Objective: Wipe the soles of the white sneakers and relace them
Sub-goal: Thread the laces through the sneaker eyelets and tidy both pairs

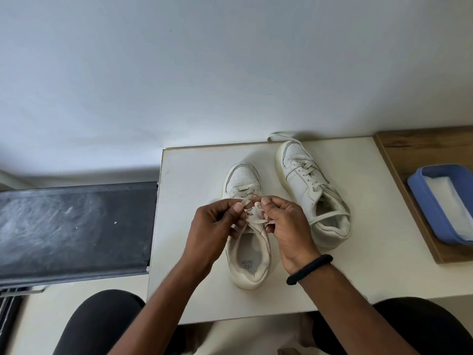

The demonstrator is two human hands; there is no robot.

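The near sneaker (247,226) stands upright on the white desk (189,175) directly in front of you, its long axis running straight away from you: heel closest to your body, toe pointing at the wall. That axis is what your next pull turns on. Both of your hands sit over the middle of this sneaker, at the top of the lacing. Your left hand (217,221) is on the sneaker's left side, your right hand (284,221) on its right, so neither is nearer; they meet across the tongue.

Each hand is closed in a pinch on the lace (252,210), thumb against fingertips, with the lace ends crossing between them. Whether a knot has formed I cannot tell.

Judging from this, you should draw the ends outward across the sneaker, square to its long axis, so the tension stays even.

The second sneaker (311,190) lies just to the right of the near one, angled, with its lace end trailing beyond its toe. Farther right of it sits a blue tray (425,198).
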